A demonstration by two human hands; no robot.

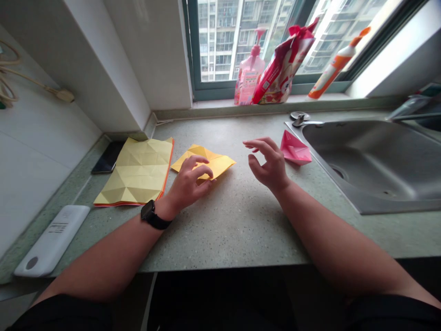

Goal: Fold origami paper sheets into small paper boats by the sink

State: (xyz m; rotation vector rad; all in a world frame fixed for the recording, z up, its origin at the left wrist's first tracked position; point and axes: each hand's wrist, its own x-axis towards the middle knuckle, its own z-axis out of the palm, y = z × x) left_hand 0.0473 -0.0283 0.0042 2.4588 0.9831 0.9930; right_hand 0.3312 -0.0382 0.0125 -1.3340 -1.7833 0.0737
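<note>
A folded sheet of yellow origami paper [220, 163] with crease lines lies on the counter. My left hand [193, 179], with a black watch on its wrist, is over the paper's near edge, fingers curled and apart; whether the fingertips touch it I cannot tell. To the right, my right hand [268, 163] is raised above the counter, thumb and fingers apart with nothing between them. Just beyond it sits a pink folded paper shape [295, 149], partly behind the hand. On the left lies a stack of creased pale yellow paper [138, 170] with orange-red sheets under it.
A dark phone [107, 157] lies partly under the stack. Nearer me is a long white device [53, 241]. At right a steel sink [379, 170] is set into the counter [234, 234]. A pink pump bottle [248, 80], a red bag [282, 69] and an orange-white bottle [332, 69] line the sill.
</note>
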